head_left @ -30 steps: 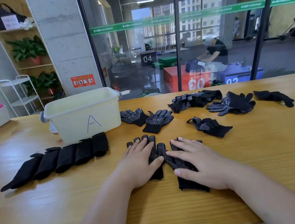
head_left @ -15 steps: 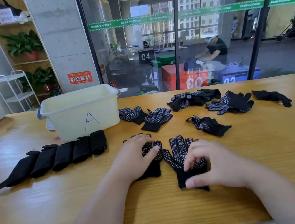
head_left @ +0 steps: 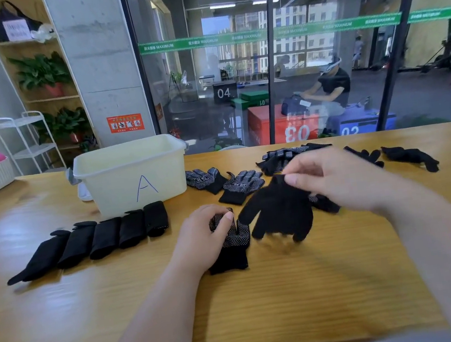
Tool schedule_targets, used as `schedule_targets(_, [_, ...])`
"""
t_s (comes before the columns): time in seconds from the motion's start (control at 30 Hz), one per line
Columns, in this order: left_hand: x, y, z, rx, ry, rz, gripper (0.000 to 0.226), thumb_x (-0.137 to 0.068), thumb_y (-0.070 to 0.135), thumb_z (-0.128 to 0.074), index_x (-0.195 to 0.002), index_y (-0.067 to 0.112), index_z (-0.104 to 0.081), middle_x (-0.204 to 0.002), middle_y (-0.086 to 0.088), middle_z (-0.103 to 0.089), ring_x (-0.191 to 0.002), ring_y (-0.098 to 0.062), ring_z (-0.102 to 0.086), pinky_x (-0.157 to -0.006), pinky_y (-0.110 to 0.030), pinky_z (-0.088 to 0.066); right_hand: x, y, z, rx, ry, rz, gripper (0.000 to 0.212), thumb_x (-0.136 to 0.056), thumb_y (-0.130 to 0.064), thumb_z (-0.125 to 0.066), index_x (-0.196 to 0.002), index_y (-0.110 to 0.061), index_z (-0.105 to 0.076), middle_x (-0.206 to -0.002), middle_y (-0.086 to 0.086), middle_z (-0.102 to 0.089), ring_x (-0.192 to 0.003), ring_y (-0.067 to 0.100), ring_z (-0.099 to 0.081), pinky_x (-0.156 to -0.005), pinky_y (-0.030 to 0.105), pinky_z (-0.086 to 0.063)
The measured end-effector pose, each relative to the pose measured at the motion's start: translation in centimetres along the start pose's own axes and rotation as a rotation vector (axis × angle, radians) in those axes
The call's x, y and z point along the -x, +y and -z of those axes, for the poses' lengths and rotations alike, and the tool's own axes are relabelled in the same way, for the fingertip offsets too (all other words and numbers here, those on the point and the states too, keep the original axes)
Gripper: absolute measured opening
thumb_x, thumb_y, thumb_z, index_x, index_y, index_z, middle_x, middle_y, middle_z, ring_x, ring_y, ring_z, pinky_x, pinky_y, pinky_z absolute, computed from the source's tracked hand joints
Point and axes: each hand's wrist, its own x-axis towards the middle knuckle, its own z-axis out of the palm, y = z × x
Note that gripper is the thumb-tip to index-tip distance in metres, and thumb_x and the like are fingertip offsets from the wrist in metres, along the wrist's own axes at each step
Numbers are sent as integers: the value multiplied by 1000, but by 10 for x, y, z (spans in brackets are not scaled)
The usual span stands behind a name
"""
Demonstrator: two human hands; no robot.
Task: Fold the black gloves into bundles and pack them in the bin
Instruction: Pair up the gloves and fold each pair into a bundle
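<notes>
Midair, right hand [head_left: 336,181] seemingly pinches glove [head_left: 279,212].

Your bin [head_left: 110,187] carries a hand-drawn blue "A" on its front wall; the green strip [head_left: 246,36] across the glass ahead of you repeats "MAXIMUM", with smaller characters beside it too fine to read; behind that glass a black box [head_left: 233,98] shows "04" and a red box [head_left: 267,124] shows "03"; the blue box [head_left: 368,123] has digits cut off by the table edge; you cannot read the orange sticker [head_left: 125,123] on the pillar, nor the white label [head_left: 15,28] on the shelf bag.
</notes>
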Motion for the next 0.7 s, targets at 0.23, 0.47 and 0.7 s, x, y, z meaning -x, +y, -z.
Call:
schedule_targets(0.23, [0, 6, 4, -41, 1, 49, 21, -106, 51, -57, -113, 38, -72, -114, 25, -65, -106, -1, -59, -92, -29, -48, -48, -24, 27, 63, 50, -50, 14, -106, -39, -63, -106, -34, -76, -109, -17, -74, -103, 2, -69, -88, 31, -58])
schedule_targets(0.47, [1, 8, 3, -154, -18, 62, 26, -106, 52, -55, -119, 35, -70, -118, 24, -62, -109, -3, -55, -86, -26, -43, -42, -16, 10, 287, 202, 78, 9, -104, -38, -65, -104, -37, -73, -103, -21, -67, -96, -3, -61, -78, 23, -47])
schedule_targets(0.7, [-1, 1, -2, -196, -47, 29, 24, -104, 44, -60, -123, 33, -70, -126, 20, -62, -118, -6, -56, -94, -26, -44, 14, 35, -75, 515, -205, -86, 21, -99, -58, -61, -105, -43, -75, -104, -21, -62, -101, 6, -60, -89, 38, -55])
